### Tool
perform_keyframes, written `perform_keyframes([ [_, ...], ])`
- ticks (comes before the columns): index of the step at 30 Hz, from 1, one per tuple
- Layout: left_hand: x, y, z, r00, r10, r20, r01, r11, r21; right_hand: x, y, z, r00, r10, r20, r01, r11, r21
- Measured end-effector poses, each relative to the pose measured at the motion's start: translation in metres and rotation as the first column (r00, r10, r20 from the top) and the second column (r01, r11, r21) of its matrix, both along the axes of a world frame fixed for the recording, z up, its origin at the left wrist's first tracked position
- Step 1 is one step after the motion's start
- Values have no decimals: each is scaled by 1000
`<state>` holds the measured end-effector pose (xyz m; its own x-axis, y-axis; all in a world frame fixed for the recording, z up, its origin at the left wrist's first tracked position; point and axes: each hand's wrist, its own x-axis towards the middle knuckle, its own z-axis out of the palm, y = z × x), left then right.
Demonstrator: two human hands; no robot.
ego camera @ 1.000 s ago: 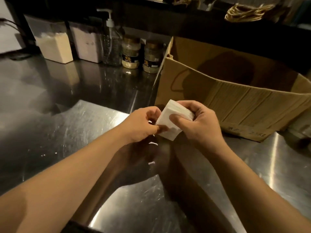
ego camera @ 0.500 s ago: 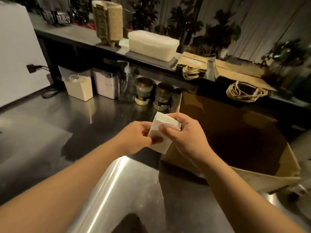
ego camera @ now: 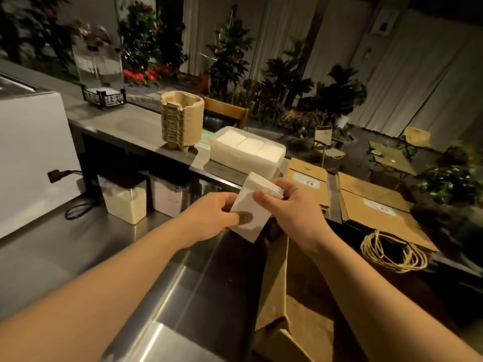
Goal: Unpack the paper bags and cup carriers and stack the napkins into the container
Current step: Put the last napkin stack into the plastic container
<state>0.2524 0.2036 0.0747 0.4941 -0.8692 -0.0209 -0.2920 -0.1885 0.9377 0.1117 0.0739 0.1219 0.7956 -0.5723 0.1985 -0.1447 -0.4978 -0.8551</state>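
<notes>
Napkins [ego camera: 249, 205], a white stack of them, sit up in both hands over the steel surface [ego camera: 109, 244], just above the near rim of the open cardboard box [ego camera: 277, 280]. Left hand [ego camera: 209, 218] pinches the stack's lower left corner, thumb pressed flat on the front face. Right hand [ego camera: 290, 207] wraps the upper right edge, its fingers [ego camera: 264, 198] curled over the top sheets. Both grips firm, stack tilted!

Further back on the surface, two canisters [ego camera: 125, 202] stand side by side below the raised shelf [ego camera: 117, 124]. Up on that shelf, the translucent container [ego camera: 247, 150] already holds rows of white napkins. Just left of it rises a stack of pulp cup carriers [ego camera: 181, 121]. To the right lie flat brown paper bags [ego camera: 371, 202], and a coil of twine [ego camera: 392, 253] beside them.
</notes>
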Motion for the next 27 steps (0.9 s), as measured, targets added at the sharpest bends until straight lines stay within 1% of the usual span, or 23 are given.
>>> perform_keyframes([
  [2, 16, -6, 11, 999, 21, -30, -21, 1000, -14, 15, -9, 13, 1000, -3, -1, 3, 999, 55],
  [6, 42, -18, 26, 995, 44, -86, -45, 999, -12, 47, -29, 27, 997, -48, -53, 53, 994, 94],
  [8, 54, -28, 32, 987, 35, -159, -39, 999, -22, 63, -43, 33, 996, -74, -57, 80, 989, 126],
  [12, 78, -60, 44, 951, 18, -310, -32, 999, -40, 89, -74, 46, 991, -109, -78, 116, 988, 101],
  [15, 92, -88, 50, 915, 52, -400, -64, 998, -18, 110, -101, 52, 992, -118, -54, 124, 986, 114],
  [18, 107, -115, 60, 919, 103, -381, -92, 995, 49, 130, -130, 55, 987, -150, -62, 156, 982, 110],
  [21, 120, -138, 73, 937, 96, -336, -78, 995, 66, 148, -158, 55, 982, -171, -78, 176, 981, 76],
  [27, 144, -181, 86, 971, 91, -222, -74, 994, 85, 179, -204, 50, 963, -250, -100, 257, 964, 67],
])
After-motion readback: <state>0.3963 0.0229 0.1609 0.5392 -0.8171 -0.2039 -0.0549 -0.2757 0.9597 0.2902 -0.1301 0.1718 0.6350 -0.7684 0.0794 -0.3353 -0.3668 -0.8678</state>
